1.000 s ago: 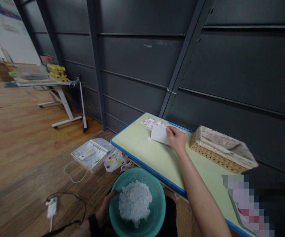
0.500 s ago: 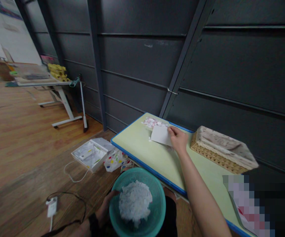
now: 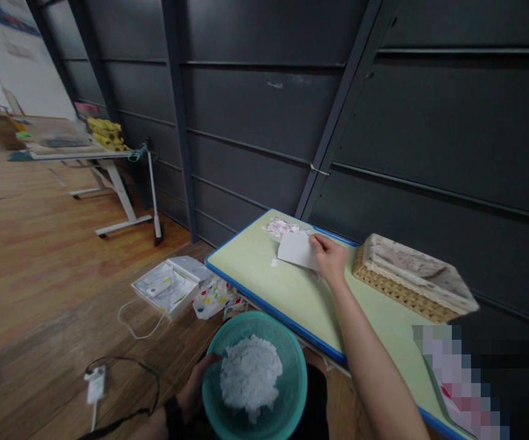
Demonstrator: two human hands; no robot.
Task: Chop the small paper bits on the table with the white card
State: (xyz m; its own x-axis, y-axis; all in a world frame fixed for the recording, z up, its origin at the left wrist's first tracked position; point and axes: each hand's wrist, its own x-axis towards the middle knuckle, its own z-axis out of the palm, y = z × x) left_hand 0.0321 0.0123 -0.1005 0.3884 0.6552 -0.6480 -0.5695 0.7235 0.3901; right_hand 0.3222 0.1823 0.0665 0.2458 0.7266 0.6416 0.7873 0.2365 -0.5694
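Bare right forearm (image 3: 369, 360), no sleeve; black clothing (lap) and dark left wristband (image 3: 173, 412).

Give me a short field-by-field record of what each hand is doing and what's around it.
right hand: grip on a white paper card, over the pale green blue-edged table
left hand: holds a teal plastic basket below the table edge
basket contents: white paper scraps
near card: small scrap pile
right of hand: woven wicker tray
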